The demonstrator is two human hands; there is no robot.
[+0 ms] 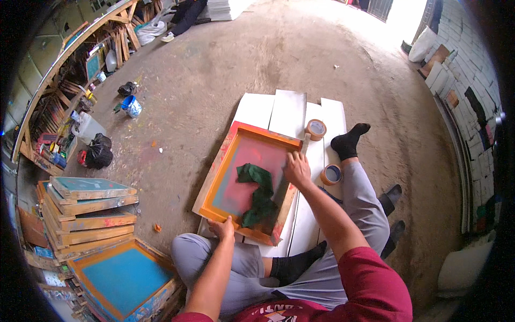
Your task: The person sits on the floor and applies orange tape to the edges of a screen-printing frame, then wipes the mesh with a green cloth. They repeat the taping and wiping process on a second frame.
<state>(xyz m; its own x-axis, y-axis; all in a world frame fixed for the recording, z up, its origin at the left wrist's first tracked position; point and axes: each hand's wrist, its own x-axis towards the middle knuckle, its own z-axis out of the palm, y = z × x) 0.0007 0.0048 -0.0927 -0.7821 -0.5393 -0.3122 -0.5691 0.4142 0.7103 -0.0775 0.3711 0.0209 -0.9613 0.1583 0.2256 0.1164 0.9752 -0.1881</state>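
Note:
A wooden screen-printing frame with orange-stained inner edges and pinkish mesh lies tilted on white boards in front of my crossed legs. My left hand grips its near rail, thumb on top. Farther up, my right hand is closed at the right rail, near the far right corner; its fingertips are partly hidden. A crumpled dark green cloth rests on the mesh, touched by neither hand. Beside my right hand, one roll of brown tape sits beyond it and another roll of tape sits to its right.
White boards lie beneath the frame. At left, several stacked screen frames stand behind a blue-mesh screen frame. A blue paint bucket and black bags are on the floor. Dark footwear lies right of my leg.

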